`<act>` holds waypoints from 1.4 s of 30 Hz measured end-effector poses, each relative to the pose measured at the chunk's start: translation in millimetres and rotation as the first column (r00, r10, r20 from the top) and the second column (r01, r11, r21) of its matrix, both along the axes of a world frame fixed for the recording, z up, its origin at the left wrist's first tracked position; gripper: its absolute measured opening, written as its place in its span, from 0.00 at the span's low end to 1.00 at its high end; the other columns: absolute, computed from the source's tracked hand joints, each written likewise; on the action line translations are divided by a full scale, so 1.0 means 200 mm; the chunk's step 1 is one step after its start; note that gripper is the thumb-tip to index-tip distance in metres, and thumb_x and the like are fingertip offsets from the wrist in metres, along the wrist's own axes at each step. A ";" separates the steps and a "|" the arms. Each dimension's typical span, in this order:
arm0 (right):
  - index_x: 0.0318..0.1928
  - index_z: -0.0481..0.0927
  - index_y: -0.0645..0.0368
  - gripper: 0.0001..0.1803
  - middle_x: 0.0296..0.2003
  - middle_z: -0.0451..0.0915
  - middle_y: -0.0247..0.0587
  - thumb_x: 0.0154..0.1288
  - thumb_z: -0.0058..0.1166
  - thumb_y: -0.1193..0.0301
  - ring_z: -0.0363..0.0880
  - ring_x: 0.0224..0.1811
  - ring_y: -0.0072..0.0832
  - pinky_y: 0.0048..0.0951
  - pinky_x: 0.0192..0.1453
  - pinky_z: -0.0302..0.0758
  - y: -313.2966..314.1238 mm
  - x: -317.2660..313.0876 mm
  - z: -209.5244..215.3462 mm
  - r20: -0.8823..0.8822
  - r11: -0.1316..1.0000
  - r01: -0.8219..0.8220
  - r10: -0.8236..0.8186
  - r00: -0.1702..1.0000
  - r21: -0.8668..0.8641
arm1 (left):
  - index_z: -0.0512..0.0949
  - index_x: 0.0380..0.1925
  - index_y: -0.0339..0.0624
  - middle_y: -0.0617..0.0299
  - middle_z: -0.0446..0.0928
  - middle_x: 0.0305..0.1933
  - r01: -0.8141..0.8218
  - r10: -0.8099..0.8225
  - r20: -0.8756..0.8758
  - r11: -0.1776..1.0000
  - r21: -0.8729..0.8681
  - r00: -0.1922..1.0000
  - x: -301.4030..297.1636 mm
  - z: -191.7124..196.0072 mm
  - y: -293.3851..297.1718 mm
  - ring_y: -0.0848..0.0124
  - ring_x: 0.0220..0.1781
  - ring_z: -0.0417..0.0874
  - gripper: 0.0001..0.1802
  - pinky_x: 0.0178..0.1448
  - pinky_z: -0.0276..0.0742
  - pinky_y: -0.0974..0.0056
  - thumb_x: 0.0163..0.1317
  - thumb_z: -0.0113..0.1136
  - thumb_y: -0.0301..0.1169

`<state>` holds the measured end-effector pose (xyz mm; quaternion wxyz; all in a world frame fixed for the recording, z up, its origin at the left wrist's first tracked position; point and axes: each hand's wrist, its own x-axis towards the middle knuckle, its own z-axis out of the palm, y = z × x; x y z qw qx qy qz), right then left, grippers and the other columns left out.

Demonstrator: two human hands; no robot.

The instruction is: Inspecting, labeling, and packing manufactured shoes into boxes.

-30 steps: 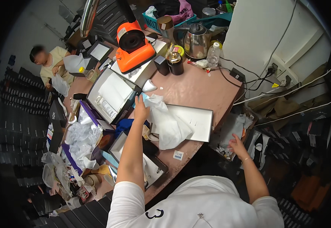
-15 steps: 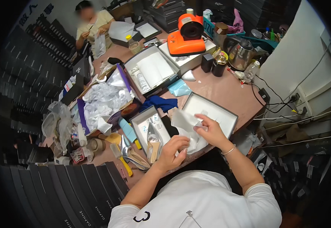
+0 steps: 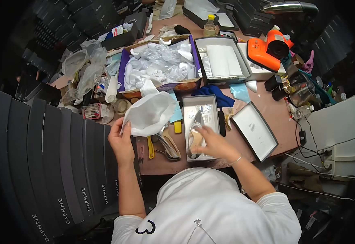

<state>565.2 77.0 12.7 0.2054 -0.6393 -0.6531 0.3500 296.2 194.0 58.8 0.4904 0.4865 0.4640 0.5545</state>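
My left hand (image 3: 121, 142) is closed on the edge of a thin white bag (image 3: 152, 114), raised open-mouthed over the table's left part. A shoebox base (image 3: 215, 106) with a light inside stands in front of me. In it lies a silver pointed-toe shoe (image 3: 195, 138) with a tan insole. Over that shoe is my right hand (image 3: 215, 144), slightly blurred, thumb and fingers apart; whether it touches the shoe I cannot tell. A second silver shoe (image 3: 170, 147) lies on the table left of the box. The box's lid (image 3: 255, 131) lies inside-up to the right.
Behind is a purple-edged carton (image 3: 122, 75) full of white tissue and shoe forms. A larger open box (image 3: 242, 67) and an orange device (image 3: 263, 55) stand right of it. A yellow-handled brush (image 3: 150, 147) and small snips (image 3: 141, 153) lie left. Dark shoeboxes (image 3: 69, 162) line the left side.
The white bag, between both hands before, is now in my left hand alone and has moved left. My right hand has gone to the shoe in the box. The view has turned left.
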 end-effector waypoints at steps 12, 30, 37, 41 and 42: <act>0.58 0.71 0.70 0.40 0.49 0.78 0.47 0.48 0.62 0.57 0.78 0.51 0.32 0.31 0.58 0.72 -0.36 0.24 0.12 -0.813 0.956 0.103 -0.289 0.506 -0.276 | 0.79 0.34 0.31 0.57 0.76 0.29 0.063 0.022 -0.529 0.988 0.142 0.848 0.18 -0.23 -0.02 0.69 0.30 0.78 0.07 0.36 0.73 0.67 0.59 0.62 0.26; 0.64 0.63 0.63 0.41 0.50 0.75 0.57 0.58 0.50 0.47 0.80 0.43 0.50 0.32 0.34 0.85 -0.43 0.08 -0.13 -0.757 0.923 0.080 -0.255 -0.601 -0.375 | 0.81 0.41 0.34 0.57 0.81 0.33 0.391 -0.324 -0.427 0.917 0.076 0.844 0.48 -0.02 -0.26 0.77 0.29 0.78 0.11 0.34 0.73 0.72 0.58 0.58 0.21; 0.64 0.64 0.60 0.33 0.58 0.71 0.51 0.59 0.53 0.60 0.70 0.60 0.46 0.49 0.67 0.67 -0.47 0.04 0.09 -0.826 0.870 0.260 -0.246 -0.507 -0.418 | 0.81 0.43 0.39 0.56 0.74 0.26 0.659 -0.431 -0.567 0.694 0.289 0.702 0.62 0.15 -0.51 0.62 0.24 0.77 0.18 0.29 0.72 0.64 0.49 0.63 0.21; 0.61 0.66 0.62 0.29 0.55 0.72 0.51 0.60 0.52 0.63 0.72 0.58 0.39 0.42 0.65 0.66 -0.44 -0.03 0.04 -0.908 0.750 0.662 -0.270 0.321 0.011 | 0.81 0.44 0.38 0.60 0.69 0.22 0.777 -0.570 -0.548 0.304 0.551 0.612 0.78 0.07 -0.63 0.65 0.21 0.73 0.25 0.25 0.68 0.63 0.40 0.67 0.19; 0.59 0.67 0.61 0.28 0.54 0.73 0.51 0.60 0.52 0.64 0.72 0.57 0.40 0.42 0.63 0.67 -0.44 -0.02 0.01 -0.895 0.735 0.677 -0.287 0.342 0.023 | 0.80 0.45 0.36 0.61 0.67 0.21 0.781 -0.554 -0.574 0.266 0.565 0.603 0.81 0.07 -0.66 0.66 0.20 0.72 0.25 0.24 0.67 0.64 0.41 0.66 0.21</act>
